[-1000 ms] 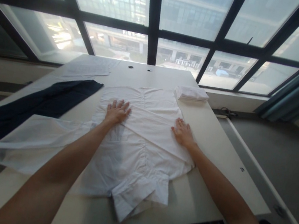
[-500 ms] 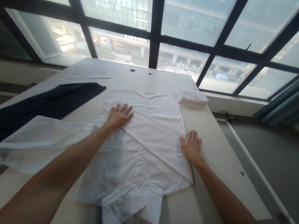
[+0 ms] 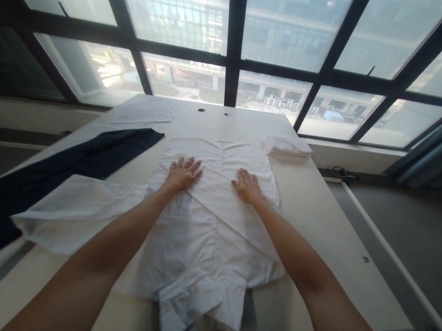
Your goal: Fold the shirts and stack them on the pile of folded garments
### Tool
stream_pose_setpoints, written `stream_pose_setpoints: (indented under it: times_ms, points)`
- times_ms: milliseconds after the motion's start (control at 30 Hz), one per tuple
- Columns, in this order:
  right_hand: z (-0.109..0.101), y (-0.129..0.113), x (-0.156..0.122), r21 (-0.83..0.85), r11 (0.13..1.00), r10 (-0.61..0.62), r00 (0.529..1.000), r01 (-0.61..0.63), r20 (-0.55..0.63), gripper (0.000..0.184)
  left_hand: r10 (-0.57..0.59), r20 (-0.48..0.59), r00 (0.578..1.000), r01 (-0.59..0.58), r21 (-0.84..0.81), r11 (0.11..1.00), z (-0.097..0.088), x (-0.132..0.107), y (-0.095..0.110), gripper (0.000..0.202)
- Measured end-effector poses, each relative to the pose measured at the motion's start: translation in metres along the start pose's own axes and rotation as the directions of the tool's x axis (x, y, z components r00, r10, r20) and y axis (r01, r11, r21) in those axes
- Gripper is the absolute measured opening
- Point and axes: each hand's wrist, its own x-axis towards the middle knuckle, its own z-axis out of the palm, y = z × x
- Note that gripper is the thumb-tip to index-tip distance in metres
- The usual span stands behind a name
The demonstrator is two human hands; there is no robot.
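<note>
A white shirt (image 3: 194,233) lies spread on the white table (image 3: 317,241), its collar end toward me and over the near edge. One sleeve stretches out to the left, while the other is folded slantwise across the body. My left hand (image 3: 183,174) rests flat on the upper left of the shirt with fingers spread. On the right half of the body, my right hand (image 3: 248,186) lies flat with its fingers extended. Neither hand grips the cloth.
Dark navy cloth (image 3: 94,152) runs along the table's left side, partly beneath the shirt sleeve. Thin white sheets (image 3: 141,112) lie at the far left. A folded white stack (image 3: 288,147) sits at the far right corner. Large windows (image 3: 283,25) rise behind the table.
My right hand has moved left from the shirt's right edge onto its body. My left hand stays on the same area of cloth. The view has shifted slightly.
</note>
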Motion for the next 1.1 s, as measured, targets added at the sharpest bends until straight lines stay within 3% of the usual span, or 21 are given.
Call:
stream_pose_setpoints:
  times_ms: [133,200,300,900,1000,1100]
  points:
    - [-0.008,0.057,-0.013,-0.065,0.958,0.278,0.96,-0.279,-0.024,0.071,-0.008,0.005,1.0,0.008,-0.01,1.0,0.0,0.0,0.001,0.068]
    - [-0.012,0.079,-0.019,-0.083,0.937,0.336,0.941,-0.338,-0.039,0.071,-0.011,0.003,1.0,0.011,-0.009,1.0,0.001,0.0,0.001,0.068]
    - [-0.013,0.092,-0.024,-0.088,0.928,0.358,0.932,-0.362,-0.052,0.072,-0.008,-0.004,1.0,0.008,-0.002,1.0,0.002,0.0,0.0,0.068]
    - [-0.008,0.09,-0.024,-0.044,0.929,0.362,0.927,-0.367,-0.1,0.068,-0.005,0.004,1.0,0.005,-0.009,1.0,0.003,-0.001,0.0,0.068]
    - [-0.016,0.077,-0.032,-0.035,0.919,0.372,0.893,-0.393,-0.255,0.064,0.0,-0.008,1.0,0.0,0.005,1.0,0.001,-0.002,0.001,0.067]
    - [-0.023,0.054,-0.052,-0.073,0.954,0.24,0.888,-0.29,-0.391,0.058,-0.001,-0.007,1.0,0.001,0.004,1.0,0.001,-0.001,0.001,0.067]
